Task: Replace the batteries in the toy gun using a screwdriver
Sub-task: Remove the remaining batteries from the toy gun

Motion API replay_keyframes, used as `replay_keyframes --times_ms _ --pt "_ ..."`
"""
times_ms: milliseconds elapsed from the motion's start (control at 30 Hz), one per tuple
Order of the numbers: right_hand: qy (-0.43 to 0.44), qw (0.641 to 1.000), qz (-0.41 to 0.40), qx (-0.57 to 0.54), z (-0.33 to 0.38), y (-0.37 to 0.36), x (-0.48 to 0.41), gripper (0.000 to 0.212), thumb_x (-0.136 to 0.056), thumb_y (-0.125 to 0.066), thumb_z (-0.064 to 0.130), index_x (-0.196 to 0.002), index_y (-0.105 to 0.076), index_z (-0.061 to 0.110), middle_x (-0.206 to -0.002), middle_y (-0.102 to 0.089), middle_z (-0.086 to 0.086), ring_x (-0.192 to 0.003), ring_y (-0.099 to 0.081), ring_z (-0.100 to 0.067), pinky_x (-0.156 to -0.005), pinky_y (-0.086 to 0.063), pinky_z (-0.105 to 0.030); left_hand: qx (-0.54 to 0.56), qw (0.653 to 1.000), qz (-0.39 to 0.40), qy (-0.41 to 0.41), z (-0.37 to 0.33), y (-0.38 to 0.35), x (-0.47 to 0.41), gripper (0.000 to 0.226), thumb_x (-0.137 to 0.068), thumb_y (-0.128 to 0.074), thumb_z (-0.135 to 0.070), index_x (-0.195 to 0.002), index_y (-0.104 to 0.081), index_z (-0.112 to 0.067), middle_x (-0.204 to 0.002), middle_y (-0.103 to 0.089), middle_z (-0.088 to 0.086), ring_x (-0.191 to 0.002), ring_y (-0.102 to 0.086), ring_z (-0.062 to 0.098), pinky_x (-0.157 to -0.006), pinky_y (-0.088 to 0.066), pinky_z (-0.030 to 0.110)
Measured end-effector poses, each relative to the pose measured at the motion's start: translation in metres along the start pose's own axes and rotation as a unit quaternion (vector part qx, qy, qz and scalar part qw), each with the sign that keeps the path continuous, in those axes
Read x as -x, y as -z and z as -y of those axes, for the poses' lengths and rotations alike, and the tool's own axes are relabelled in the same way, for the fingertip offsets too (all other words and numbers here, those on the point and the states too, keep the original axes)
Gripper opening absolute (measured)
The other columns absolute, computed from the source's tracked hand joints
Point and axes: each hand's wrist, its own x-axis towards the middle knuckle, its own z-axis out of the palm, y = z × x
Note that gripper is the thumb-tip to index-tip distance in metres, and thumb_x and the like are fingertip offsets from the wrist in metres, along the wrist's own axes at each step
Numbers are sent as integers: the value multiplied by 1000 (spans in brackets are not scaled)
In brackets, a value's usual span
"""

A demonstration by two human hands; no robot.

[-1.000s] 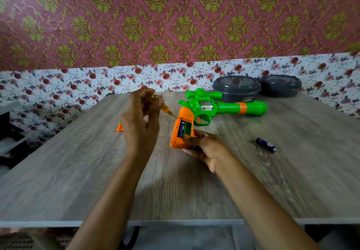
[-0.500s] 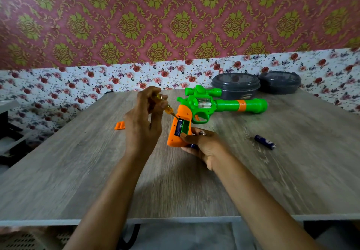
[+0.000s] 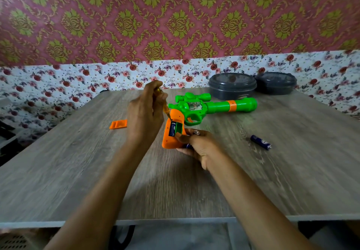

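Green-and-orange plastic toy gun [image 3: 202,109] lies mid-table, grip compartment open.
Right hand [image 3: 196,144] pins the orange grip, fingers also curled round a battery; left hand [image 3: 145,113], closed on the yellow-handled screwdriver [image 3: 165,109], levers the seated battery [image 3: 172,129]. Another blue battery [image 3: 260,142] lies at three o'clock.

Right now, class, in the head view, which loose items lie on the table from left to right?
Flat orange plastic battery cover → green and orange toy gun → loose dark blue battery → right-hand dark grey round lidded container.

No legible text or labels
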Motion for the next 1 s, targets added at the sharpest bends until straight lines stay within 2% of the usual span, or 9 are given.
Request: replay_keyframes --times_ms 67,133,300,367,600,700,800,900,1000 --pt "-5 1000 0 -6 1 0 0 14 -78 -67 -1 -91 -66 3 -74 -61 -4 -69 -59 -13 -70 -57 -33 3 1000 -16 27 -2 -2 1 26 -92 -53 -9 -114 -59 4 -88 -71 9 -69 -62 14 -57 -38 11" --pt "-6 1000 1 -10 2 0 0 10 -77 -68 -1 -85 -66 4 -73 -61 -4 -69 -59 -13 -61 -58 -29 17 997 -35 74 -4 -3 3 23 -93 -55 -10 -112 -60 1 -82 -68 1 -68 -62 12 -56 -40 9" --pt "1 1000 3 2 0 1 -2 14 -76 -69 1 -85 -67 12 -77 -64 -3 -72 -61 -12 -56 -56 -22 46 968 -97 229 13 -2 3 24 -91 -52 -33 -96 -62 -11 -72 -68 3 -65 -66 24 -61 -54 46" --pt "5 1000 2 7 -1 1 -1 15 -76 -70 1 -76 -65 16 -76 -64 -2 -71 -60 -12 -57 -55 -22 40 958 -103 264 21 0 3 27 -87 -50 -40 -89 -62 -16 -73 -69 4 -67 -67 23 -64 -55 48" --pt "2 1000 -1 8 0 1 2 15 -76 -70 1 -73 -65 15 -77 -65 -3 -73 -61 -14 -61 -55 -25 98 923 -88 361 32 1 6 18 -93 -56 -29 -90 -62 -12 -75 -69 5 -69 -70 22 -70 -58 47" --pt "-6 1000 -2 8 1 0 3 15 -76 -70 1 -75 -65 15 -78 -65 -4 -72 -62 -14 -60 -55 -24 93 936 -53 336 28 3 -1 14 -93 -55 -32 -89 -60 -19 -74 -68 2 -71 -69 22 -69 -58 49" --pt "-14 1000 0 -2 3 -1 4 15 -78 -66 -2 -89 -67 9 -89 -66 -9 -75 -62 -16 -66 -57 -28 69 971 -7 230 18 7 -21 34 -88 -51 -34 -111 -62 -12 -81 -68 6 -76 -68 29 -74 -56 50" --pt "-34 998 12 -58 8 -4 7 38 -83 -57 -10 -120 -54 -5 -120 -58 -21 -109 -58 -31 -82 -47 -38 42 992 53 104 2 8 -42 47 -87 -45 -31 -125 -57 -4 -90 -69 11 -79 -69 30 -76 -56 45" --pt "-37 997 17 -58 9 -4 9 42 -83 -56 -9 -125 -50 -5 -131 -53 -22 -122 -50 -34 -85 -45 -40 14 997 73 27 -6 4 -49 48 -88 -44 -30 -126 -56 -4 -93 -72 13 -79 -70 30 -73 -56 44"
